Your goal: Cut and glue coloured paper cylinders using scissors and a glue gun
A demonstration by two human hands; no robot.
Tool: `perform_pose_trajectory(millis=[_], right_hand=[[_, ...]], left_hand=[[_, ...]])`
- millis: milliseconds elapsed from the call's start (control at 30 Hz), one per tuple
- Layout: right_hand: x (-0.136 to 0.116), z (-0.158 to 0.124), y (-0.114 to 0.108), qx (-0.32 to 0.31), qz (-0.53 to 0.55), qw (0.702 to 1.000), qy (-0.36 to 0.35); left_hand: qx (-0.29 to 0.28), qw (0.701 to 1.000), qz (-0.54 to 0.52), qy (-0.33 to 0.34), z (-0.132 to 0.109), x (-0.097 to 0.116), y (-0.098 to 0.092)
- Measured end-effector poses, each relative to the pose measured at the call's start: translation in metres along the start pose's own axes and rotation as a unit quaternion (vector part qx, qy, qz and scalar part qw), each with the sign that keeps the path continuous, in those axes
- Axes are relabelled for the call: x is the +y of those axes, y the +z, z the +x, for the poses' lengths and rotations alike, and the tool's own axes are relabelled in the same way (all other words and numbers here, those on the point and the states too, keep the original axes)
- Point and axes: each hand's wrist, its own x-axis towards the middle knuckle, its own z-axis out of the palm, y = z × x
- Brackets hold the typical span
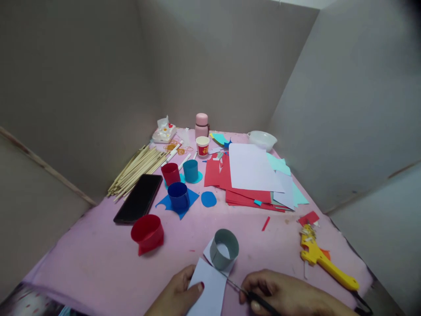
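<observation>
My left hand [182,292] pinches a white paper strip [210,285] between thumb and fingers near the front edge. My right hand [266,289] is closed around a black-handled tool [259,303] with a thin metal blade. The blade's tip lies at the slit between the strip and a small white paper piece [207,252]. Whether the tool is scissors or a knife, I cannot tell. On that small piece stands a grey paper ring [224,249], open at the top. To the left sits a red paper cup [147,232] with a red flap under it.
Blue [178,196], teal [190,171] and dark red paper cups [171,174] stand farther back. A phone [140,199] and wooden sticks [141,169] lie left. Stacked paper sheets [251,166] lie right, and a yellow glue gun [324,261] rests at the right edge.
</observation>
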Motion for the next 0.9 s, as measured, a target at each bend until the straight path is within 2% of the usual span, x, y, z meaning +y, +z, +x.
perform_pose_trajectory(millis=[300, 733, 900], right_hand=[[-0.006, 0.000, 0.004, -0.004, 0.019, 1.000, 0.013], [0.005, 0.004, -0.001, 0.015, 0.021, 1.000, 0.002], [0.002, 0.002, 0.000, 0.017, 0.020, 1.000, -0.001]], left_hand=[[-0.002, 1.000, 0.024, -0.005, -0.011, 0.016, 0.013], [0.002, 1.000, 0.013, -0.010, -0.012, 0.014, 0.010], [0.003, 1.000, 0.010, -0.015, -0.013, 0.017, 0.011]])
